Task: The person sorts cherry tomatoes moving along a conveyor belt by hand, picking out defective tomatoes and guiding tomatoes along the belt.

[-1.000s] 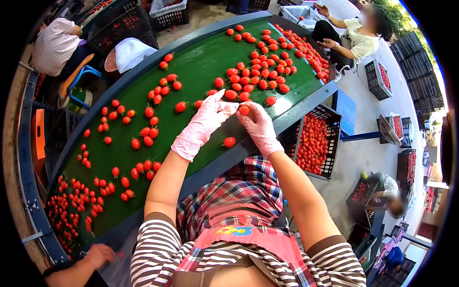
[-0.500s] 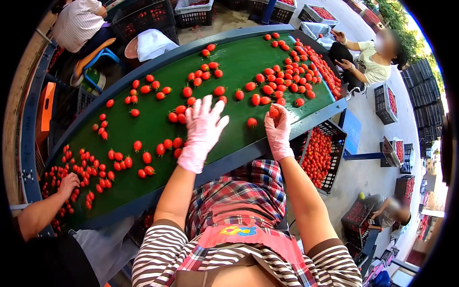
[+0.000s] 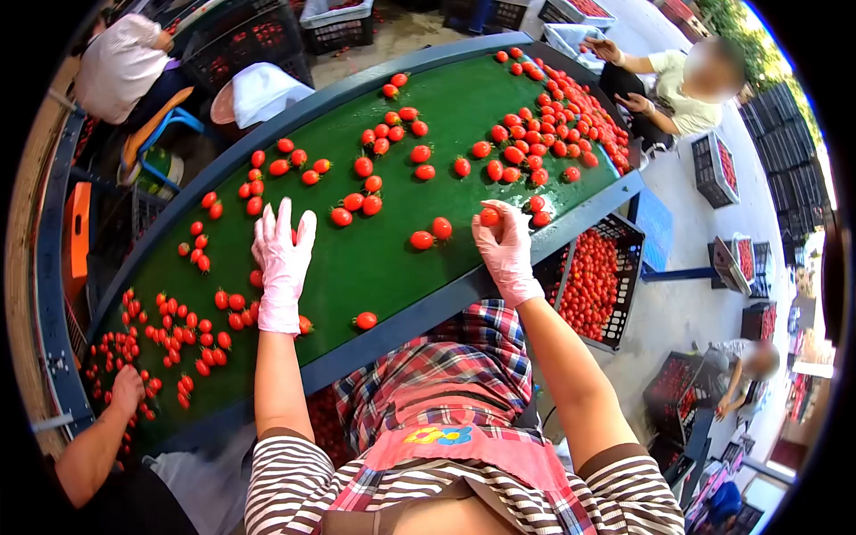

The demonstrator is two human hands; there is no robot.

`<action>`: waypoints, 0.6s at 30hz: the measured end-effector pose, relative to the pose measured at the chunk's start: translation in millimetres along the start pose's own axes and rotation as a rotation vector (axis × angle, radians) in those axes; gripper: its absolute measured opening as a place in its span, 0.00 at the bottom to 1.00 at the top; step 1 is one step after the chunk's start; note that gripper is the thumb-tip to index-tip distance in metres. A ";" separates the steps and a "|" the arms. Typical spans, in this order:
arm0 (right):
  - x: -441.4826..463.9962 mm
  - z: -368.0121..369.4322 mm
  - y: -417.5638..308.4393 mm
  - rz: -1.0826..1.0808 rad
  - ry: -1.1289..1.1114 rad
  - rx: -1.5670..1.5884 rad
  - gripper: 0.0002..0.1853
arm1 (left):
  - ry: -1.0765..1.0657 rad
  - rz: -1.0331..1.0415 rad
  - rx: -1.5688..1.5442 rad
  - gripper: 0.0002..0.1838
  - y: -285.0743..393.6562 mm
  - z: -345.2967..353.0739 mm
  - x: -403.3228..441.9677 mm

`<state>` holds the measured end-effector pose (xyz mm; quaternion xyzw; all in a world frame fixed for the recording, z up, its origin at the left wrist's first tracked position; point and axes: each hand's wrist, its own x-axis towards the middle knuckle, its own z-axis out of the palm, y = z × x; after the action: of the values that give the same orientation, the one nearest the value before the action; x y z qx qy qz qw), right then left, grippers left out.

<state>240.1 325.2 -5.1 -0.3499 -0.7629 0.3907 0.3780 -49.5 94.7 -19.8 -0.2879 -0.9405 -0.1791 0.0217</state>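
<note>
Small red tomatoes lie scattered over a green conveyor belt (image 3: 392,276), with a dense group (image 3: 544,134) toward its upper right end. My left hand (image 3: 283,259), in a pink glove, is spread over the left-middle of the belt, fingers apart, with tomatoes around and partly beneath it. Near the belt's right front edge, my right hand (image 3: 506,252), also gloved, has its fingers curled round a red tomato (image 3: 489,217). Two tomatoes (image 3: 432,234) rest on the belt left of that hand.
A black crate of tomatoes (image 3: 588,285) stands below the belt's right edge. A co-worker's bare hand (image 3: 127,390) reaches onto the belt at lower left. Another person (image 3: 687,89) sits beyond the right end. The belt's metal rim (image 3: 464,290) runs before me.
My left hand has moved left across the belt and opened from its earlier place beside the right hand. My right hand still holds a tomato. Tomatoes on the belt have shifted.
</note>
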 end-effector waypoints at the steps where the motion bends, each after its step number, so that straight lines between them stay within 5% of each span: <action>1: 3.5 -5.3 -9.3 -0.049 -0.006 -0.095 0.18 | 0.005 0.100 -0.197 0.36 19.0 -1.0 9.3; 3: 5.7 -1.8 -0.9 -0.038 -0.022 -0.025 0.19 | 0.022 0.142 0.086 0.34 48.9 -8.1 27.1; 9: 2.6 3.4 7.0 0.010 -0.025 0.022 0.22 | 0.031 -0.137 0.061 0.36 89.4 39.7 125.2; 12: 4.2 -1.2 5.3 0.076 -0.058 0.065 0.22 | -0.165 0.307 -0.269 0.35 119.5 60.7 144.0; 13: 5.2 -1.8 5.0 0.061 -0.065 0.052 0.22 | -0.174 0.410 -0.033 0.39 140.0 66.5 132.5; 18: 3.9 1.6 5.2 0.072 -0.025 0.100 0.18 | -0.409 0.583 -0.103 0.46 201.2 15.7 36.7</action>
<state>238.2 330.3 -9.1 -0.3531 -0.7341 0.4460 0.3709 31.4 274.8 36.1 -0.5745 -0.7937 -0.1511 -0.1313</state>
